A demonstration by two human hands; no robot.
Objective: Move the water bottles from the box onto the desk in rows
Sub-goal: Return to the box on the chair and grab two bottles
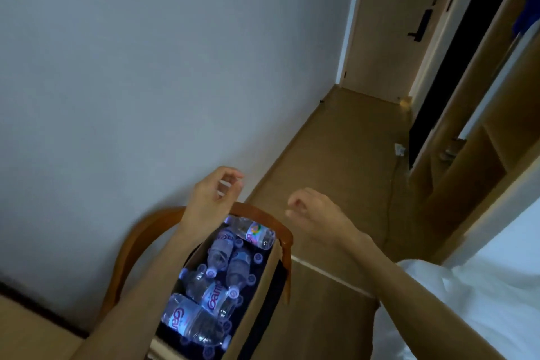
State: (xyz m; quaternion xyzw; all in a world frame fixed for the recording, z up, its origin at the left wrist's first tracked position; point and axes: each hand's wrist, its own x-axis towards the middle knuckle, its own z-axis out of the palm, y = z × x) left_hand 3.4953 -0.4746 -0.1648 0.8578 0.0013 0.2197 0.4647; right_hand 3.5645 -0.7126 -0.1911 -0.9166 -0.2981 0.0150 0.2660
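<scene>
An open cardboard box (270, 278) stands on a wooden chair (140, 231) against the wall, low in the view. Inside lie several clear water bottles (210, 298) with pink-lettered labels, some flat and some showing only their caps. One bottle (254, 232) lies across the far end of the box. My left hand (213, 193) hovers above the box's far end with fingers loosely curled, holding nothing. My right hand (312, 210) is to the right of the box, over the floor, also loosely curled and empty. A corner of the desk (32, 330) shows at the bottom left.
A pale wall (146, 67) fills the left and centre. A wooden floor (336, 155) runs to a door (388, 23) at the back. A wooden wardrobe frame (473, 155) stands on the right. White bedding (482, 286) lies at the bottom right.
</scene>
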